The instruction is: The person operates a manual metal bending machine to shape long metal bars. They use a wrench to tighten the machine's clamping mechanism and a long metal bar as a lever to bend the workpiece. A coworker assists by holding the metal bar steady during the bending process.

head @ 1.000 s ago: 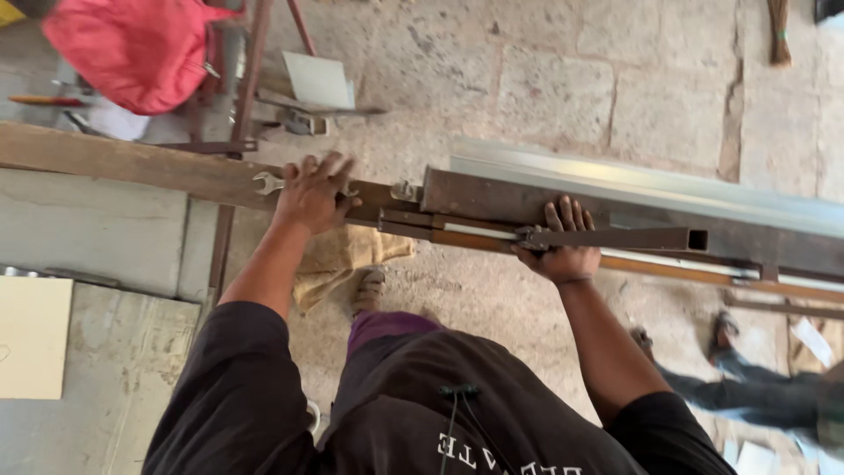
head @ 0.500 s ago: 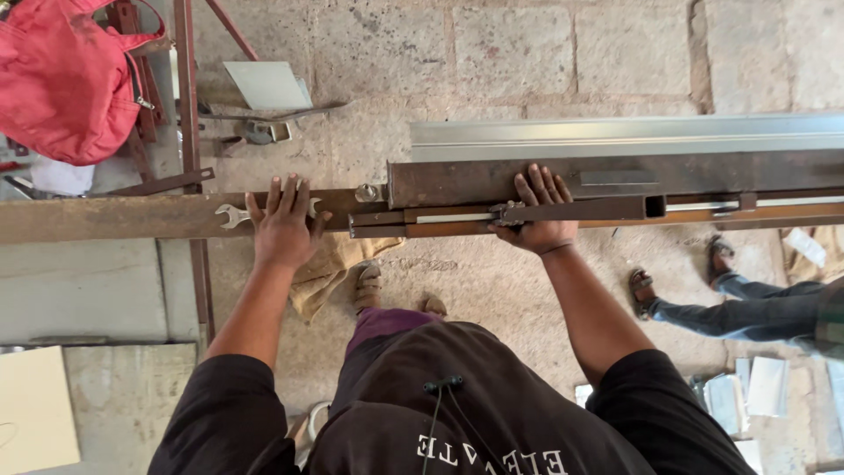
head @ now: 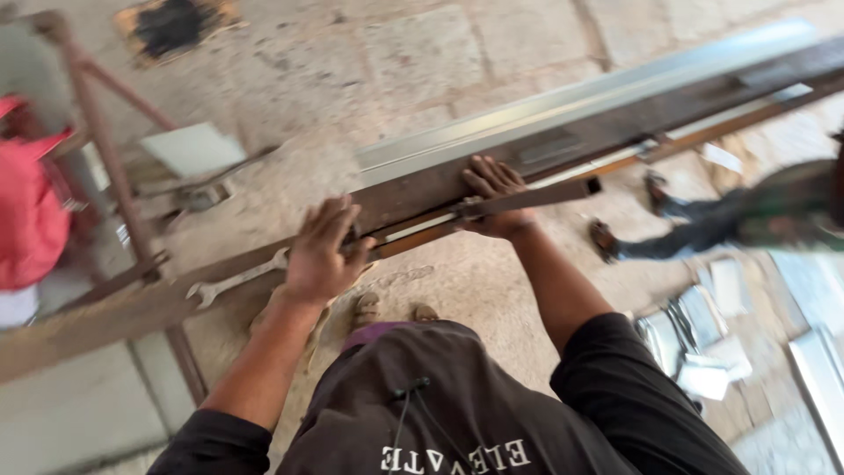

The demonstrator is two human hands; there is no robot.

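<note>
A long rusty metal bending frame point(head: 615, 123) runs across the view, tilted up to the right. A shiny sheet-metal strip point(head: 563, 101) lies along its far side. My left hand point(head: 321, 251) rests flat on the frame's left part, fingers spread, right beside a steel wrench point(head: 233, 281) that lies on the frame. My right hand point(head: 492, 198) is wrapped over the frame's front edge and a thin square bar point(head: 536, 198) there.
A red bag point(head: 31, 211) hangs at the left by a rusty stand point(head: 105, 158). A seated person's legs and sandals point(head: 668, 224) are at the right, with metal offcuts point(head: 694, 334) on the stone floor. My own sandalled feet point(head: 391, 310) show below the frame.
The view has swung and tilted, so the frame now slopes up to the right. Both hands stay on the frame in much the same places.
</note>
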